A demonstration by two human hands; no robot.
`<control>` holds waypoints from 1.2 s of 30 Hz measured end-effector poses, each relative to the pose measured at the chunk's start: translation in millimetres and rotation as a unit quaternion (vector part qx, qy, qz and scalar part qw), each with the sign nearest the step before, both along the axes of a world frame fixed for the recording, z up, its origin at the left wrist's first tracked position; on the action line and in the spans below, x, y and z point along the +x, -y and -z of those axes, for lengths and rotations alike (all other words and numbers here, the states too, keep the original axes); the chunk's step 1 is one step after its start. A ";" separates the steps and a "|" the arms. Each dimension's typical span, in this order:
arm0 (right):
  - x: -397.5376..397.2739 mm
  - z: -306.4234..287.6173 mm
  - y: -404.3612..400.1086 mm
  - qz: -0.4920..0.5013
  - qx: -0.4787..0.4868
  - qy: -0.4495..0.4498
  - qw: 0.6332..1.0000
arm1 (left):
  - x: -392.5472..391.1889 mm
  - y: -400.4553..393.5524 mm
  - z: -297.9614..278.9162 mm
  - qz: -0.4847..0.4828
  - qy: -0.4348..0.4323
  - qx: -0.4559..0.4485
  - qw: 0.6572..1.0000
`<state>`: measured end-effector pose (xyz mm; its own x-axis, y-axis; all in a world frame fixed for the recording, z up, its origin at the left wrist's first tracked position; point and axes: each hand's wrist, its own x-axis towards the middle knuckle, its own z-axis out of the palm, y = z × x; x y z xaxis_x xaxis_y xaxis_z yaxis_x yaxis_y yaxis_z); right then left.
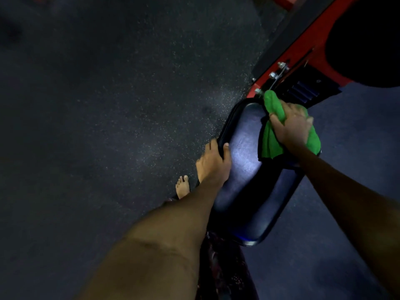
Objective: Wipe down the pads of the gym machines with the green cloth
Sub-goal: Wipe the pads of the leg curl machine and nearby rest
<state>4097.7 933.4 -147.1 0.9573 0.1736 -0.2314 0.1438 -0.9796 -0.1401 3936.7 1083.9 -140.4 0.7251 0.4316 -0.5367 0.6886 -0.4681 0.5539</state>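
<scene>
head cam | looks steeply down | close over seat pad (249, 169)

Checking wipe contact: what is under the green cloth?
The green cloth lies on the seat pad, pressed by the right hand. The pad surface beneath is hidden.

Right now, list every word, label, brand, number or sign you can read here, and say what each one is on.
None: no readable text shows in this view.
Dark seat pad: plain surface, no label visible.
Green cloth, gripped by the right hand: no tag or print visible.
Red machine frame: bolts only, no decal or number visible.
Black ribbed part beside the frame: too dark to tell whether it bears marks.
</scene>
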 end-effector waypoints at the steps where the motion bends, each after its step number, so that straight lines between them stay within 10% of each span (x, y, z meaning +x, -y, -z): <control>1: -7.2 -0.1 4.1 0.031 -0.010 0.005 0.999 | 0.4 -0.3 -0.3 0.001 -0.001 -0.002 1.000; 13: -102.1 -14.5 -33.1 0.073 -0.015 -0.024 0.997 | -3.4 1.1 5.9 0.029 0.035 0.011 0.999; 20: -146.6 -17.5 -38.6 0.064 -0.026 -0.016 0.997 | -14.5 7.5 7.9 0.344 0.149 0.169 0.911; 28: -219.7 -37.3 -40.6 0.155 0.116 -0.035 0.980 | -77.1 31.8 -27.2 0.139 0.126 -0.101 0.977; 31: -231.5 -55.3 -34.9 0.305 0.333 -0.103 0.887 | -100.3 40.9 -38.7 0.120 0.093 -0.092 0.984; 34: -225.9 -82.3 -15.6 0.469 0.602 -0.117 0.635 | -102.9 45.0 -54.4 0.067 0.057 -0.182 0.979; 36: -243.3 -94.5 9.5 0.490 0.576 -0.065 0.651 | -108.8 49.0 -75.2 0.056 0.050 -0.265 0.961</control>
